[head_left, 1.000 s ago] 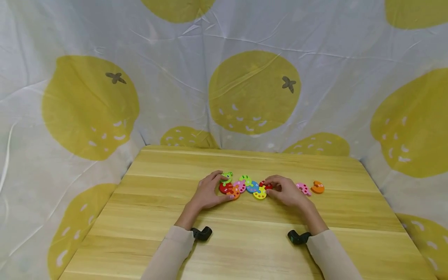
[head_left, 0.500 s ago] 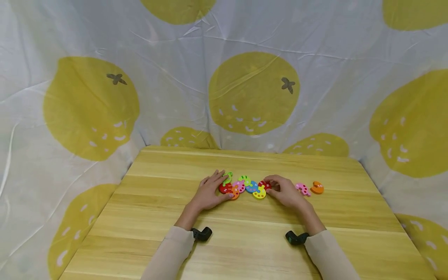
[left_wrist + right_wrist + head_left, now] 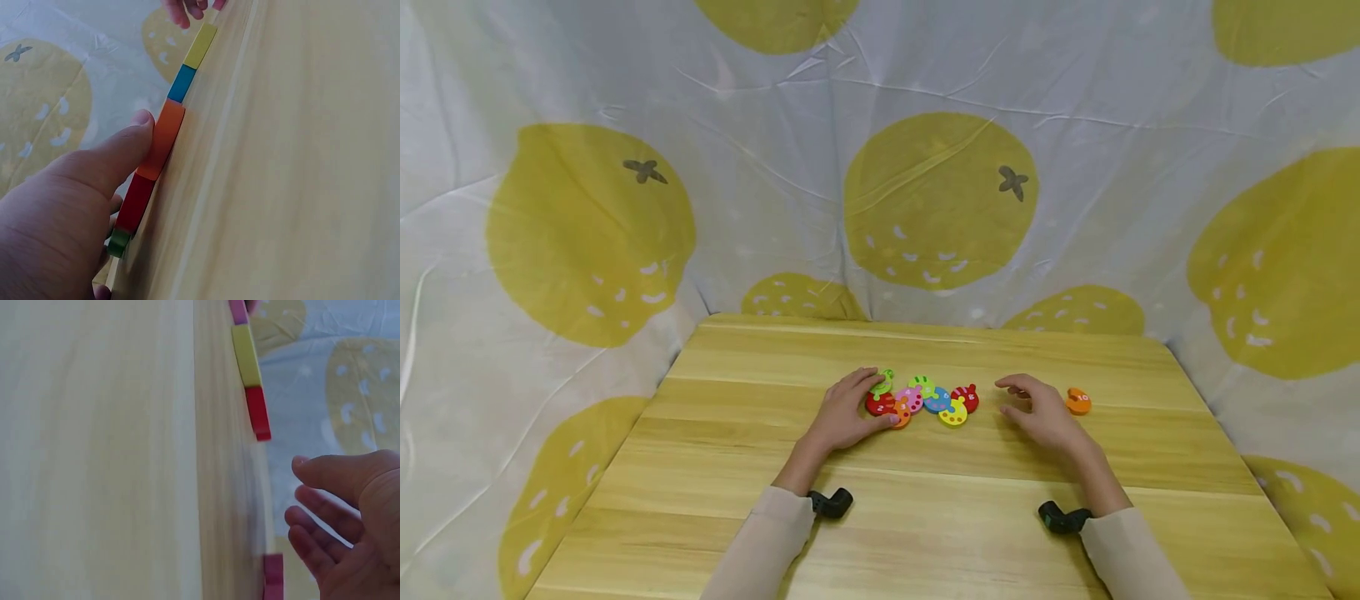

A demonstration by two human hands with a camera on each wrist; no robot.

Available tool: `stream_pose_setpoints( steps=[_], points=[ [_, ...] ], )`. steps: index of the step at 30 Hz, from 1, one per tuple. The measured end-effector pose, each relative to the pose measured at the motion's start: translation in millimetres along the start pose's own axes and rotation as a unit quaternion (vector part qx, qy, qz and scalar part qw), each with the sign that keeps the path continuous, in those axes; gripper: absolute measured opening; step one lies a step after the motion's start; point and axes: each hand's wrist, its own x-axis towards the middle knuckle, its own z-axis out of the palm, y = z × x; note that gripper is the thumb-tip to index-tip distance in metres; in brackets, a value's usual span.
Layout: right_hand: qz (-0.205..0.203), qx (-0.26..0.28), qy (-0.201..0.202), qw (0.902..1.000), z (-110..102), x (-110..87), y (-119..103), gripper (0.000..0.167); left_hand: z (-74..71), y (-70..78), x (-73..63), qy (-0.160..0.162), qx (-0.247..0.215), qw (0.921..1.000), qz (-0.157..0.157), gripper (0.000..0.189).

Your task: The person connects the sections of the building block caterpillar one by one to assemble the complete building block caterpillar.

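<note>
A row of joined, numbered caterpillar puzzle pieces lies on the wooden table (image 3: 925,517). It runs from a green head piece (image 3: 882,387) through red, orange, pink, green, blue and yellow (image 3: 953,414) to a red end piece numbered 8 (image 3: 966,400). My left hand (image 3: 842,417) holds the row's left end, thumb at the edge of the orange piece (image 3: 164,140), fingers around the green head. Right of the row my right hand (image 3: 1045,414) hovers, fingers loosely bent and apart, holding nothing. A loose pink piece (image 3: 273,575) lies near its fingers, hidden behind this hand in the head view.
A loose orange piece numbered 10 (image 3: 1078,402) lies right of my right hand. A white cloth with a yellow fruit print (image 3: 940,200) hangs behind and beside the table. Black wrist cameras (image 3: 832,503) stick out from both wrists.
My right hand has let go of the red end piece and moved right, toward the loose pink piece, which it now covers in the head view. My left hand stays at the row's left end.
</note>
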Motion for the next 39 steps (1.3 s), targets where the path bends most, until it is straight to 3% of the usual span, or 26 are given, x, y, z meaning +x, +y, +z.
stream_pose_setpoints(
  steps=[8,15,29,39],
  points=[
    [-0.018,-0.013,0.028,0.9993,-21,-15.3,15,0.04,1.0,0.7,-0.2,0.015,0.004,0.9999,0.002,0.08],
    [0.009,-0.045,0.04,0.9982,-30,-25.7,26,0.045,-0.9,0.7,0.0,0.014,0.007,0.9999,0.005,0.08],
    [0.03,-0.069,0.014,0.9971,-32,-30.2,27,0.044,0.1,3.0,0.5,0.006,0.003,1.0,0.0,0.083],
    [0.028,-0.062,0.026,0.9973,-27,-25.1,26,0.044,-1.0,2.2,-0.4,0.0,-0.008,0.9999,-0.014,0.092]
  ],
)
